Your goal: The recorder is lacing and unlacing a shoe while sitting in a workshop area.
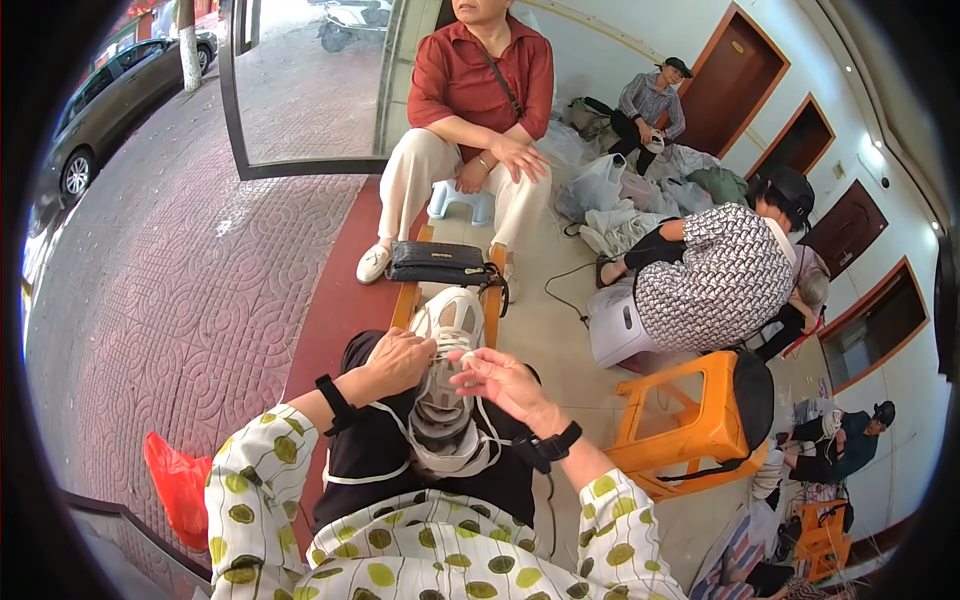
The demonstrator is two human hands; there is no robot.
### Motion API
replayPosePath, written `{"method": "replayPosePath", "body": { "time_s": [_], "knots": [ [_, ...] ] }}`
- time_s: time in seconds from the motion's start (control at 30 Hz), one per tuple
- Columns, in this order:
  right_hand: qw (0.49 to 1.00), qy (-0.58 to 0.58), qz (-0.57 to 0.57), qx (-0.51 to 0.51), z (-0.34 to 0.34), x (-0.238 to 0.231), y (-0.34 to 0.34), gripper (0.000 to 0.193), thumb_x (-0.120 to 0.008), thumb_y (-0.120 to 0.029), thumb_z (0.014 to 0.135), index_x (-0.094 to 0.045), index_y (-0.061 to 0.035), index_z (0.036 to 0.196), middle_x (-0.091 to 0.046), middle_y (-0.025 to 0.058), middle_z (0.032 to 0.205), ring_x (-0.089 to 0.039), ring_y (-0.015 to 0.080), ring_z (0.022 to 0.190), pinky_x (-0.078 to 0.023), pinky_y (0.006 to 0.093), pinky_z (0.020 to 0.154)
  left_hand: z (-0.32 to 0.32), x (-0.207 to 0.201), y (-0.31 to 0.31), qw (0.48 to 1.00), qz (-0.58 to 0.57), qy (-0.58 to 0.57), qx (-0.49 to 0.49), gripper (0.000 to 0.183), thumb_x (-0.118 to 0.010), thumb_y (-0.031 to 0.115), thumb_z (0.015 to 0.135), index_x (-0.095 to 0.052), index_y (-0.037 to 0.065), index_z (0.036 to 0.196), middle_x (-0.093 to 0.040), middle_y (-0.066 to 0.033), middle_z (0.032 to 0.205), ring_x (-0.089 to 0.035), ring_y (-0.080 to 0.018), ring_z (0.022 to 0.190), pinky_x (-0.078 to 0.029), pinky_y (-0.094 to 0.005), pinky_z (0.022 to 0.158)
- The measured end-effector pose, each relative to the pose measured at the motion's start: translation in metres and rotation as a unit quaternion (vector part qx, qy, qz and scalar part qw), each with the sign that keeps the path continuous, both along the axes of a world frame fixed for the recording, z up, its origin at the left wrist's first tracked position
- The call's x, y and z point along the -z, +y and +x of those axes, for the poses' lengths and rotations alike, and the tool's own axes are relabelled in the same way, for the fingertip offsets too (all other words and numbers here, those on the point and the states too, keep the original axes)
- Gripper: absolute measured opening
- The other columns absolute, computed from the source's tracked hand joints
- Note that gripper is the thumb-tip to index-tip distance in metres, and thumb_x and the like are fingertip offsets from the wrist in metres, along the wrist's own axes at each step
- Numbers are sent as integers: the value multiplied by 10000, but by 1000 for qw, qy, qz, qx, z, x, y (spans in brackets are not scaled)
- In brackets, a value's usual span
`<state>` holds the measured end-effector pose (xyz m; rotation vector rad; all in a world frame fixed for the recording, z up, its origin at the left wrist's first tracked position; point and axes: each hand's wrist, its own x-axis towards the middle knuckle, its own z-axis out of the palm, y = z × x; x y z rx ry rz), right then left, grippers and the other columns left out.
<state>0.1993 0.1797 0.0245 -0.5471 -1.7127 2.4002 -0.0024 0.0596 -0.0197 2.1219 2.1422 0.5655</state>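
Curling its fingertips together, our left hand (400, 362) works at the laces (438, 366) of a pale sneaker (458, 315); we cannot tell whether it has hold of one. Our right hand (510, 388) is partly open just beside it, fingers loosely bent, and we cannot tell whether a lace sits between its fingertips. The sneaker lies along the middle of our lap (370, 450), its toe pointing away past the far edge. Beyond the toe, a black bag (437, 262) lies across a wooden frame (404, 305). Facing us, a person in a red shirt (480, 90) sits on a pale blue stool (460, 205). An orange stool (632, 408) stands to our right, and a red plastic bag (178, 490) shows to our left.
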Motion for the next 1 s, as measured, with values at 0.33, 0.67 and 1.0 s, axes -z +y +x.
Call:
{"method": "replayPosePath", "body": {
  "time_s": [0.33,0.67,1.0],
  "knots": [
    [974,-123,168,88,117,-12,29,250,-550,-181,992,-652,-9,844,-627,14,730,-557,69,616,-482,220,613,3,-6,9,980,49,-140,-135,182,-520,230,916,-637,91,931,-662,-223,751,-660,-423,717,-521,-517,656],
    [818,-377,415,129,282,59,46,482,-591,-323,953,-531,-14,589,-527,36,505,-443,104,446,-355,304,442,-10,-8,28,948,24,-286,-139,184,-487,177,890,-613,75,977,-696,-71,743,-684,-269,746,-510,-389,700],
    [787,-173,556,203,157,29,28,120,-653,-117,894,-612,-8,923,-618,150,1102,-650,243,798,-531,324,647,-30,-10,30,835,27,-549,22,128,-584,105,910,-637,3,967,-666,-29,806,-629,-97,796,-474,-253,743]
  ]
}}
